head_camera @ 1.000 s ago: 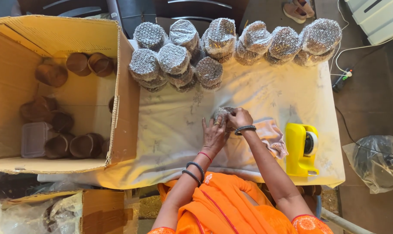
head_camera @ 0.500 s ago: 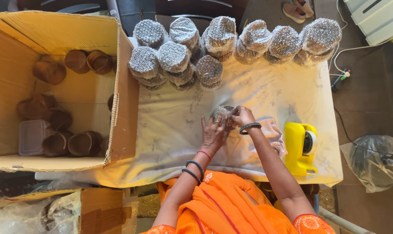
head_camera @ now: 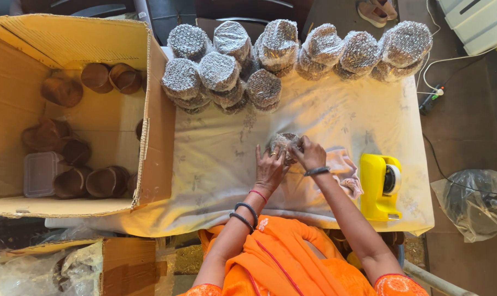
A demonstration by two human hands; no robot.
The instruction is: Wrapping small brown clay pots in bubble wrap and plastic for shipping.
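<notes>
While your left hand (head_camera: 268,167) lies spread against the bubble-wrapped bundle (head_camera: 284,143) on the desk (head_camera: 215,159), your right hand (head_camera: 309,154) pinches its wrap; the yellow tape dispenser (head_camera: 381,186) stands near.

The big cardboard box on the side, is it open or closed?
Open. The cardboard box has its flaps folded out, and brown pots and a clear plastic tub show inside.

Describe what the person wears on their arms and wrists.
The left hand has a thin red thread at the wrist and two dark bangles up the forearm. The right hand has one dark bangle. Both arms are bare up to short orange patterned sleeves.
</notes>
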